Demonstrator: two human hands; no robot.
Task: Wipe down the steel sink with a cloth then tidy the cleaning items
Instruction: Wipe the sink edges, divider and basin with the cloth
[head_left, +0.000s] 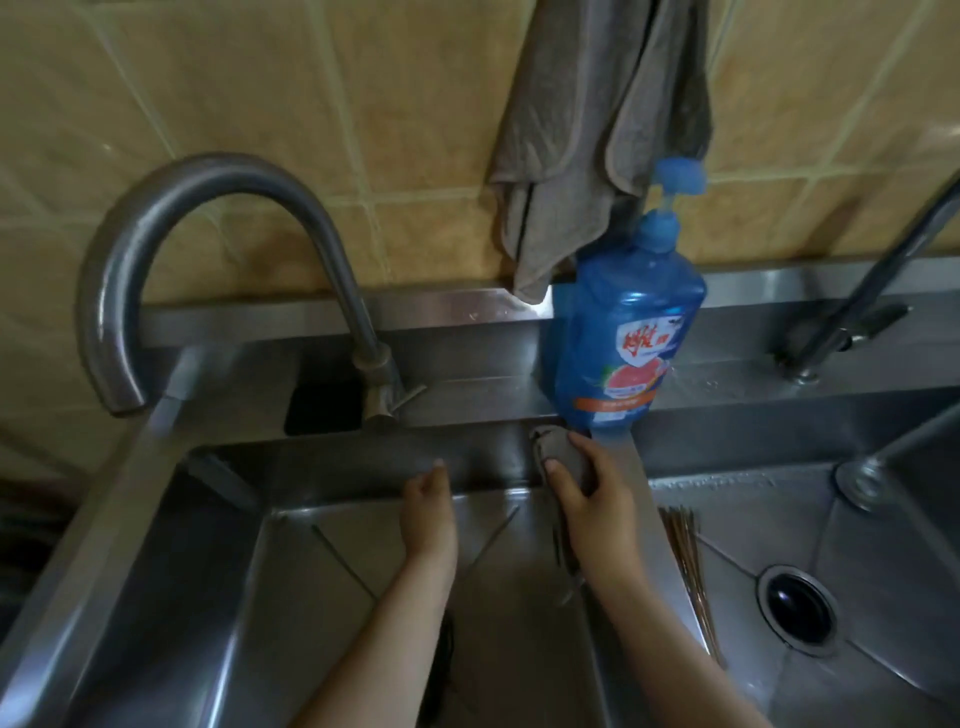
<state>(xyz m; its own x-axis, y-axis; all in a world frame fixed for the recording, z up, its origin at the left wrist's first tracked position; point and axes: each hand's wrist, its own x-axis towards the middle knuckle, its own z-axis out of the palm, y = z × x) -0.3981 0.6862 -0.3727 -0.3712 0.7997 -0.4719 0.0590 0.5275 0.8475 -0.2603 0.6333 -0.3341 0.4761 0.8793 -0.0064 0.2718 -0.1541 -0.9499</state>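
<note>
A steel double sink fills the view; its left basin (171, 561) lies below me. My right hand (587, 488) presses a grey cloth (550, 441) against the back right corner of the left basin, on the divider just under a blue dish soap pump bottle (626, 322). My left hand (428, 512) hovers in the left basin near its back wall, fingers loosely curled, holding nothing. Part of the cloth hangs down under my right forearm.
A curved steel faucet (208, 208) arches over the left basin. Grey towels (587, 135) hang on the tiled wall above the bottle. The right basin holds several chopsticks (685, 561) and a drain (797, 605). A second faucet (878, 291) stands at the right.
</note>
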